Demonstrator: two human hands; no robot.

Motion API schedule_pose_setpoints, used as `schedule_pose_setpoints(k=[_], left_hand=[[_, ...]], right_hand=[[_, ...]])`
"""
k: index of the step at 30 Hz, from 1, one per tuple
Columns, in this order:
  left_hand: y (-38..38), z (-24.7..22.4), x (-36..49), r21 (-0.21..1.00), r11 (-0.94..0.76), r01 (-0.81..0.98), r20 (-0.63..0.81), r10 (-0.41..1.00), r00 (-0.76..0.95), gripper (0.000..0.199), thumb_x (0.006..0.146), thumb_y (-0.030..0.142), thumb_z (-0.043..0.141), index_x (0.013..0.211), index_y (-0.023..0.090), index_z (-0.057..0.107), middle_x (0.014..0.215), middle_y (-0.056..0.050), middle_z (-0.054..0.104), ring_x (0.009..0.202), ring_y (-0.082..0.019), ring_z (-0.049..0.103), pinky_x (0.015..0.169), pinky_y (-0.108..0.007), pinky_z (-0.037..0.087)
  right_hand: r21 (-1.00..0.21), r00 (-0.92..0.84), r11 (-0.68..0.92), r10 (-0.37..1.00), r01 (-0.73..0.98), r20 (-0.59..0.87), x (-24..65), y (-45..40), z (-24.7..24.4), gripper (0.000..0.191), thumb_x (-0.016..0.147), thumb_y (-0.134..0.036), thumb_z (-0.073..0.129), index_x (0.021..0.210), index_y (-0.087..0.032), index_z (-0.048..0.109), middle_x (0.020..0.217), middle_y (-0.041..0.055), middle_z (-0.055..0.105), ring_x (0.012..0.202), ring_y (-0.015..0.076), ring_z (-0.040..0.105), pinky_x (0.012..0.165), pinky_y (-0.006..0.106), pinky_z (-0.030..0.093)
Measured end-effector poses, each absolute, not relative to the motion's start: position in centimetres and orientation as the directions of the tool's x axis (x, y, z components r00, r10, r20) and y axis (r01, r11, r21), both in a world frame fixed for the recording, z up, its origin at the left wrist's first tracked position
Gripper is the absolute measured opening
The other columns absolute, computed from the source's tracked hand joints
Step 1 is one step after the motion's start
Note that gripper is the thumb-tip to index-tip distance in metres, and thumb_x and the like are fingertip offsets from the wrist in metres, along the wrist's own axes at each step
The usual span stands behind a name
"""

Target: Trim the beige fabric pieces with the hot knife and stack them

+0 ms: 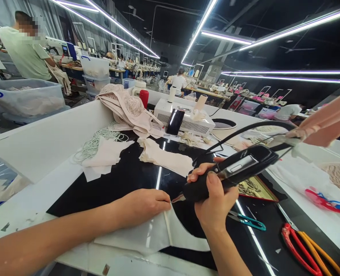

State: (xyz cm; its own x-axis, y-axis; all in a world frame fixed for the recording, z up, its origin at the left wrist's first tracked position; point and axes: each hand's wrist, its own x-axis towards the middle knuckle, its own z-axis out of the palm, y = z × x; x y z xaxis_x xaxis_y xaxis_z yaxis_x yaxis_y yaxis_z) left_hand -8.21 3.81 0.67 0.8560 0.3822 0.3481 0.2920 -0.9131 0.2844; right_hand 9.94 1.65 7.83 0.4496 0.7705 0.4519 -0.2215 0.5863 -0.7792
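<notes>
- Currently, left hand lies low over the glossy black surface, fingers drawn together on the upper edge of a white cloth.
- White cloth: spread flat toward the near edge, partly under the left hand; a narrow seam-like strip runs down it from the fingertips.
- Right hand wrapped around a black handheld tool, thumb on top. Tool is tilted, lower end pointing toward the left hand; the tip meets or nearly meets the cloth edge, cannot tell which.
- Black cable arcs above the tool; peach fabric hangs at upper right.
- Beyond the hands: stacked pale pieces near the middle; more pale cut pieces to the left, beside a tangle of mint cord.
- Farther back: heap of pinkish garments, a red cylinder behind it. Phone propped upright in front of a white vented machine.
- Right side: shallow tray of small pieces, partly behind the right hand; teal-handled snips nearer; scissors with red and orange handles toward the near right corner.
- Background, left: person in a pale green shirt by a sewing station, clear plastic bin in front.
</notes>
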Motion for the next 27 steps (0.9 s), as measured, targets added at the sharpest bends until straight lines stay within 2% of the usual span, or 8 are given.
schedule_pose_setpoints(k=[11,20,27], left_hand=[[3.8,0.7,-8.2,0.281,-0.924,0.259,0.398,0.358,0.844,0.025,0.1,0.003,0.057,0.118,0.016,0.07,0.126,-0.008,0.073,0.107,-0.02,0.075,0.091,-0.027,0.062],[3.8,1.3,-8.3,0.309,-0.915,0.26,0.363,0.366,0.857,0.03,0.1,0.001,0.052,0.117,0.017,0.07,0.124,-0.006,0.073,0.105,-0.018,0.074,0.09,-0.025,0.06],[3.9,1.1,-8.5,0.273,-0.927,0.259,0.382,0.351,0.855,0.03,0.1,0.001,0.052,0.116,0.019,0.07,0.124,-0.005,0.072,0.103,-0.017,0.073,0.087,-0.024,0.059]], right_hand=[[-0.792,0.448,0.576,0.773,-0.2,0.449,10.0,1.4,7.7,0.04,0.082,-0.037,0.084,0.112,-0.025,0.059,0.077,-0.0047,0.066,0.059,0.0118,0.062,0.059,0.028,0.055],[-0.777,0.455,0.59,0.766,-0.219,0.453,10.4,0.3,7.6,0.04,0.082,-0.036,0.084,0.113,-0.025,0.061,0.076,-0.0053,0.066,0.058,0.012,0.062,0.06,0.029,0.055],[-0.791,0.463,0.578,0.768,-0.203,0.442,10.3,0.3,7.6,0.039,0.082,-0.035,0.084,0.113,-0.025,0.06,0.077,-0.005,0.067,0.059,0.0116,0.063,0.061,0.029,0.056]])
